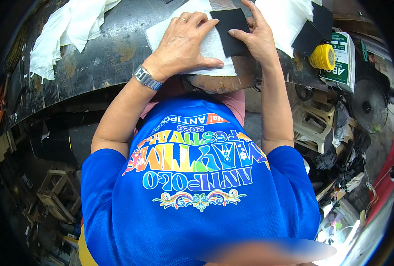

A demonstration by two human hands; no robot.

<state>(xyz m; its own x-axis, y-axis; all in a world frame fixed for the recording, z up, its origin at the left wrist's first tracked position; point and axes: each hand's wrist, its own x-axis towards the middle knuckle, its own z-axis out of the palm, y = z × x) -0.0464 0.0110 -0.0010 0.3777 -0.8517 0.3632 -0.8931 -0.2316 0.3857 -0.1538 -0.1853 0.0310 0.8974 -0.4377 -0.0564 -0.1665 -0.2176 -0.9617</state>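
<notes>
Here, flat black square patch on white cloth

Two hands: the left hand and the right hand. One wristwatch. One ring. Three black squares: one under the hands, two more at the right. Three white cloths: one, another, a third. One yellow tape roll. One fan.

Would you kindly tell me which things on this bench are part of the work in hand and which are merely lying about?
In hand: black square piece, white sheet, left hand, right hand.
Lying about: crumpled white cloth, yellow tape roll, green and white box, fan.
</notes>
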